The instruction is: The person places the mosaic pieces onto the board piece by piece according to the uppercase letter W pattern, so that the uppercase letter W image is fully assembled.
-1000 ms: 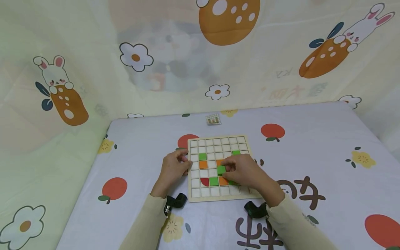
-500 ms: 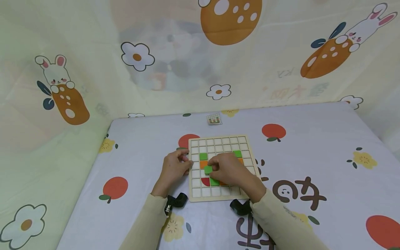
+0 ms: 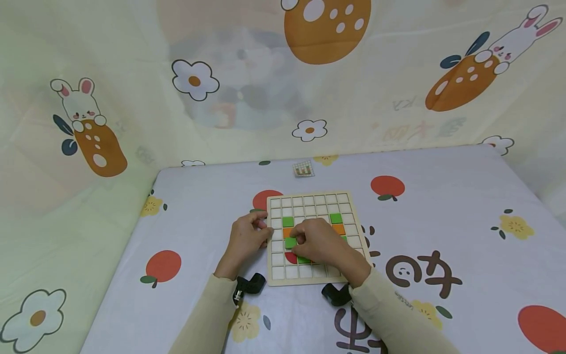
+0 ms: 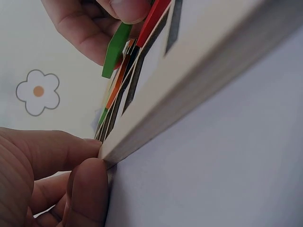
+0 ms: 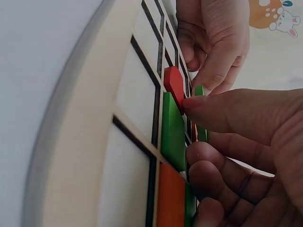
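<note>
A light wooden grid board (image 3: 300, 282) lies on the table with white cells and several coloured tiles. My left hand (image 3: 247, 236) pinches its left edge between thumb and finger. Over the board's left part, my right hand (image 3: 320, 241) pinches a green square tile (image 3: 290, 243) between thumb and fingers. In the left wrist view this green tile (image 4: 116, 52) stands tilted, close over the grid. Nearest to it are an orange tile (image 3: 287, 232) behind and a red round-cornered tile (image 3: 291, 257) in front. My right hand hides the middle of the board.
Another green tile (image 3: 288, 221) sits in a cell at the left. On the right lie a green tile (image 3: 336, 218) and an orange tile (image 3: 338, 229). A small card with a grid picture (image 3: 303, 169) lies behind the board. Patterned cloth (image 3: 442, 196) covers the table.
My right hand has moved left across the board with the green tile, lowering it slightly near the orange tile. The right-hand tiles now show. My left hand has stayed at the board's edge.
</note>
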`<state>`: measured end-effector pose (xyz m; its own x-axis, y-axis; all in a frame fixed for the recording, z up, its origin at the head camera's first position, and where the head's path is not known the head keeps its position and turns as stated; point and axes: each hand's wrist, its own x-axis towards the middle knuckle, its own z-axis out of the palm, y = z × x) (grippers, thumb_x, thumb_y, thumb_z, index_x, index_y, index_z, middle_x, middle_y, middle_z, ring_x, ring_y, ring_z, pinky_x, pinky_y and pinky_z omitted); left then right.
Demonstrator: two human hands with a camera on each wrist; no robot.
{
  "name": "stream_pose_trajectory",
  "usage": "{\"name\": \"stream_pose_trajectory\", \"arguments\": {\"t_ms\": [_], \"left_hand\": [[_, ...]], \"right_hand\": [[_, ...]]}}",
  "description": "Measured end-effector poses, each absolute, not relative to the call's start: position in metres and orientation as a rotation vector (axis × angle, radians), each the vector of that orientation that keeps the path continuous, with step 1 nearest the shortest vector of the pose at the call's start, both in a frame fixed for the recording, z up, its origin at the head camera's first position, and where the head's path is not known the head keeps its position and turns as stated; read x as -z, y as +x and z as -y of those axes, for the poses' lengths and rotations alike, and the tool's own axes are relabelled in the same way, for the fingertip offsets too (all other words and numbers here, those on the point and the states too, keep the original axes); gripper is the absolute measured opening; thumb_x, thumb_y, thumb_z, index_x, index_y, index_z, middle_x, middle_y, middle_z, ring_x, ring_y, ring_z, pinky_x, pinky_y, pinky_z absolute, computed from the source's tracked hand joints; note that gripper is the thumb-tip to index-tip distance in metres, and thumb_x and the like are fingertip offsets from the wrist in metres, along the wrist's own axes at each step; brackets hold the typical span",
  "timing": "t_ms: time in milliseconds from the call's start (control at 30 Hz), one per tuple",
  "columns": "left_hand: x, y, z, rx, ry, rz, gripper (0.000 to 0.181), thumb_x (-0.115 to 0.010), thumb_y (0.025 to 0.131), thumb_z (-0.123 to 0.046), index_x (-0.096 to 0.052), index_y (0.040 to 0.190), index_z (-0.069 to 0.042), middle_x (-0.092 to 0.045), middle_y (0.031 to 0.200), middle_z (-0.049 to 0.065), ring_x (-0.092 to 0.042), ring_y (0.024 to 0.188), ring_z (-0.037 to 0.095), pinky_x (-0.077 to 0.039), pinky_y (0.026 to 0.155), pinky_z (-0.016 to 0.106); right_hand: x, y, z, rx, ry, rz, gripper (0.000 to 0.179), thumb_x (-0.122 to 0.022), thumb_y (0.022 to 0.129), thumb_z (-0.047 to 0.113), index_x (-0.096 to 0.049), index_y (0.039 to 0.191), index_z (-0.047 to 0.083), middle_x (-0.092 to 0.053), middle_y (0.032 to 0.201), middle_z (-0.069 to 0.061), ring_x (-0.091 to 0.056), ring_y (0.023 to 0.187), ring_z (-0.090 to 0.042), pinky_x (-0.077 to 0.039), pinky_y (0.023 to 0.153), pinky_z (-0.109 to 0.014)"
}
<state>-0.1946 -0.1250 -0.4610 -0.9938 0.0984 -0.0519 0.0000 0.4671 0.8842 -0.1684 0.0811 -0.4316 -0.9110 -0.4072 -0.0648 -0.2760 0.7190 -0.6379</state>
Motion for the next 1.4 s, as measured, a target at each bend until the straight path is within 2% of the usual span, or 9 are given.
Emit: {"name": "stream_pose_trajectory", "arguments": {"t_ms": [1033, 1400], "left_hand": [[0.4594, -0.1939, 0.1248, -1.591, 0.079, -2.587, 0.04, -0.075, 0.089, -0.002, -0.069, 0.129, 0.002, -0.062, 0.088, 0.009, -0.058, 0.052, 0.012, -0.055, 0.051, 0.024], [0.4594, -0.1941, 0.1249, -1.585, 0.086, -2.594, 0.04, -0.075, 0.089, -0.001, -0.069, 0.128, 0.002, -0.062, 0.088, 0.009, -0.059, 0.052, 0.011, -0.055, 0.051, 0.023]], "right_hand": [[0.4324, -0.1674, -0.0788, 0.989, -0.514, -2.721, 0.018, -0.081, 0.083, 0.005, -0.08, 0.101, 0.007, -0.06, 0.072, 0.006, -0.054, 0.073, -0.012, -0.049, 0.069, -0.028], [0.431, -0.1644, -0.0781, 0.99, -0.53, -2.744, 0.021, -0.079, 0.081, 0.004, -0.081, 0.101, 0.006, -0.068, 0.084, 0.003, -0.057, 0.079, -0.013, -0.052, 0.073, -0.029]]}}
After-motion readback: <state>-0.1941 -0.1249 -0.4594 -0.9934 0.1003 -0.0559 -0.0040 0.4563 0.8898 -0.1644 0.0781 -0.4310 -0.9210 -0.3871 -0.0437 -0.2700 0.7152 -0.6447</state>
